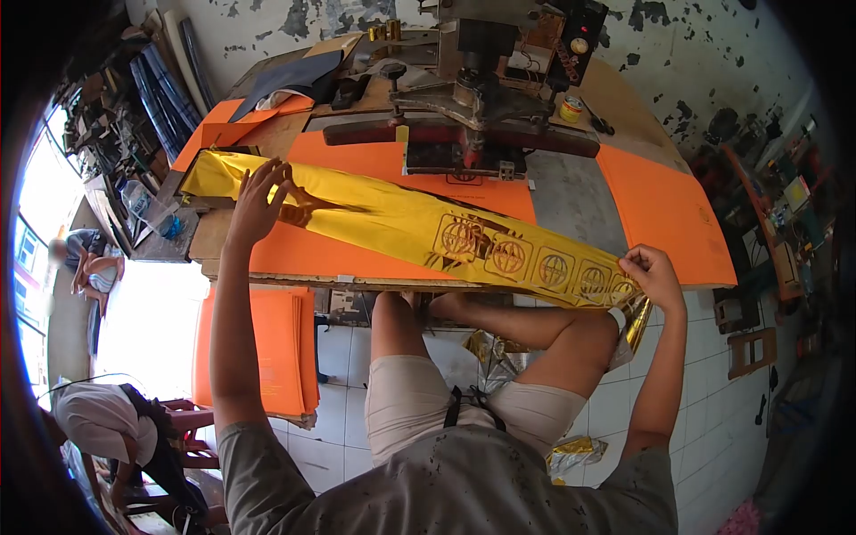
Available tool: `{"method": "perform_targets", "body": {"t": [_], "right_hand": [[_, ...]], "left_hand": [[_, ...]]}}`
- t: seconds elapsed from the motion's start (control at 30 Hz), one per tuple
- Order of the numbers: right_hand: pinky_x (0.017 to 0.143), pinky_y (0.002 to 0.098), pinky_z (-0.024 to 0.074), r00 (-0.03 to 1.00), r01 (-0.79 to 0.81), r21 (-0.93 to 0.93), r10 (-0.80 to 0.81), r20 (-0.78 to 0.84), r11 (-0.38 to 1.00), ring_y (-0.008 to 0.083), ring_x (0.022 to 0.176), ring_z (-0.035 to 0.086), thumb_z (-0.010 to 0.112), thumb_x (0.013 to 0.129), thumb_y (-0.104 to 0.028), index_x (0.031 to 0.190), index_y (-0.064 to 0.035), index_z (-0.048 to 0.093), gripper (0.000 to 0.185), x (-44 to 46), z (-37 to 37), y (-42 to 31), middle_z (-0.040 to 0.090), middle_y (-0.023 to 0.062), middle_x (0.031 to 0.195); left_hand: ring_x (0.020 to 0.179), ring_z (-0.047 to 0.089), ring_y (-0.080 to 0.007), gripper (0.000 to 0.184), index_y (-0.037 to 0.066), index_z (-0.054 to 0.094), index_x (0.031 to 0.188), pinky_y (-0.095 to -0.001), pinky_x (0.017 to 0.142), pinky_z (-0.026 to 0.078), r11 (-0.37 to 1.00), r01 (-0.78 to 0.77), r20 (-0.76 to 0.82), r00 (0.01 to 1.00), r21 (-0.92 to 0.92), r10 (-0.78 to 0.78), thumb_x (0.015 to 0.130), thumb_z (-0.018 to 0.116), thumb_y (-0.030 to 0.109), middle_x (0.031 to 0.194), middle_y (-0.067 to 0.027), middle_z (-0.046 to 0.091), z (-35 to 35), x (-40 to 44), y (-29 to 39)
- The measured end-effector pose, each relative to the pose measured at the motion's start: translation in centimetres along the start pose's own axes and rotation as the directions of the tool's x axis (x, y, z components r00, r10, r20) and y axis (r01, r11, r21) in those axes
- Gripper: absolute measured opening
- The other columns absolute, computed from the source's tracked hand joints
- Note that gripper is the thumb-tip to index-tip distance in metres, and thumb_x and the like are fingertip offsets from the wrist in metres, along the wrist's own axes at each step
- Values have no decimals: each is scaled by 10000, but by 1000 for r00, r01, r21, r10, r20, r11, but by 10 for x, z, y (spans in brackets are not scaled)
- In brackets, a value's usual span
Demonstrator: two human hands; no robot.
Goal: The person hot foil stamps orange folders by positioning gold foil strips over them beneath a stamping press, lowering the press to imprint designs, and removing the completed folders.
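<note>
Foil point(392, 214), gold, stretched slantwise across the near side of the table point(644, 107), from upper left down to lower right. Marked along its right half with a row of globe outlines in rounded frames. Creased and dark-streaked just beside the left hand point(259, 201). Touched there, near its left end, by fingers held long and slightly apart; cannot tell whether pinching. Pinched at the other end between thumb and fingertips of the right hand point(654, 275), with a crumpled tail hanging below, close to the knee point(588, 334).

Under the foil, orange sheets point(321, 254) and part of a grey plate point(580, 214). Behind it, well apart from both hands, a press point(473, 98). To the right on the table, an orange stack point(664, 214); farther back, near the press, a tin point(571, 109). Below the table's left side, another orange pile point(254, 348). On the tiled floor point(339, 388), scraps point(575, 453) of gold foil. At far lower left, bent forward, another person point(102, 419).
</note>
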State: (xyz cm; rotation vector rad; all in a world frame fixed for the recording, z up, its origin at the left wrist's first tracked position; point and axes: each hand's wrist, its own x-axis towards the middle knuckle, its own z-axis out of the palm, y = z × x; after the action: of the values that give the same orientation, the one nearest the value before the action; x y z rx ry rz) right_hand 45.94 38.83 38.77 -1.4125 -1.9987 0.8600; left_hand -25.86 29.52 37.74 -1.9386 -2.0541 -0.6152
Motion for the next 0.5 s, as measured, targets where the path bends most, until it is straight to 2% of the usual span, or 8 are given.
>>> {"method": "perform_targets", "body": {"t": [0.2,0.23,0.33,0.37,0.47,0.5], "right_hand": [[641,264,472,999,-25,-148,31,37,989,77,685,580,757,943,-183,895,23,695,220,42,-21,2,660,14,751],[658,280,481,998,42,-220,-32,50,975,88,705,590,774,927,-203,900,21,703,236,58,-27,14,660,16,758],[667,294,491,1000,14,-338,-8,20,941,103,713,602,787,915,-217,916,16,710,246,100,-35,31,662,23,769],[682,304,500,998,57,-328,-45,42,943,120,720,612,797,906,-230,932,7,713,253,117,-38,41,670,32,786],[693,309,505,998,-30,-373,49,41,927,126,729,620,797,907,-240,931,-4,713,252,153,-44,47,675,37,797],[696,315,509,999,-22,-416,35,25,909,129,729,626,796,909,-242,915,-13,710,245,162,-45,47,680,40,798]], "left_hand": [[1453,417,-313,478,93,592,1413,-524,1245,217,999,-32,111,993,-19,34,1078,431,394,1510,-135,527,10,7,4],[1456,413,-313,484,85,597,1407,-521,1246,218,999,-34,129,991,-19,36,1078,424,395,1509,-138,530,13,10,5],[1463,404,-317,498,51,607,1387,-508,1246,225,998,-54,153,986,-39,59,1075,415,388,1514,-143,528,20,20,11],[1464,402,-320,505,43,603,1387,-505,1245,229,998,-53,161,985,-36,59,1074,413,391,1517,-144,525,22,24,14],[1466,397,-327,521,26,593,1388,-495,1240,241,998,-54,188,980,-26,58,1073,407,397,1526,-152,514,26,34,23],[1466,397,-328,523,25,591,1389,-490,1238,246,998,-55,198,978,-21,58,1073,406,399,1528,-157,511,27,37,25]]}}
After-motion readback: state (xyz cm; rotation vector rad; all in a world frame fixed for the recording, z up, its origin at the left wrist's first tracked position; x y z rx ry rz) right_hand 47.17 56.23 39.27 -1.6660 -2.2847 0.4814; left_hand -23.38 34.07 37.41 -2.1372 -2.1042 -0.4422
